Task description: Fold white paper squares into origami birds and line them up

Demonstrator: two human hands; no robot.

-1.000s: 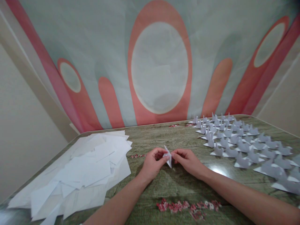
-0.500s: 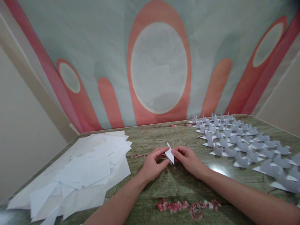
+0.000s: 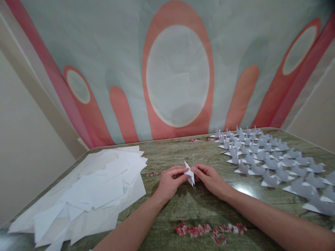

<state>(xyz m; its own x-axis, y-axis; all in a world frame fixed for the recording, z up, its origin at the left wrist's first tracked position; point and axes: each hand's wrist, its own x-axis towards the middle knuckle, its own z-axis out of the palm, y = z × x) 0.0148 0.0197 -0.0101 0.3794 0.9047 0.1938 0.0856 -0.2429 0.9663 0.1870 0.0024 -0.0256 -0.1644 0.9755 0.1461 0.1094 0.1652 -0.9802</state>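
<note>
A small piece of folded white paper (image 3: pixel 190 177) is held just above the middle of the table, its points sticking up and down. My left hand (image 3: pixel 170 179) pinches its left side between thumb and fingers. From the other side, the thumb and fingers of my right hand (image 3: pixel 209 176) grip the same paper. Part of the fold is hidden behind the fingertips. Many folded paper cranes (image 3: pixel 269 162) of the same white paper stand in rows to the right of my right hand.
A spread-out heap of loose white paper sheets (image 3: pixel 91 191) covers the left of the table. The wood-patterned tabletop (image 3: pixel 157 223) carries printed pink flowers (image 3: pixel 193 228). Behind its far edge rises a backdrop (image 3: pixel 178 76) with orange arches.
The left fingers have closed in on the folded paper, thumb nearer the fingertips. The paper has turned slightly and its points now spread into a star-like shape. The right hand has hardly moved.
</note>
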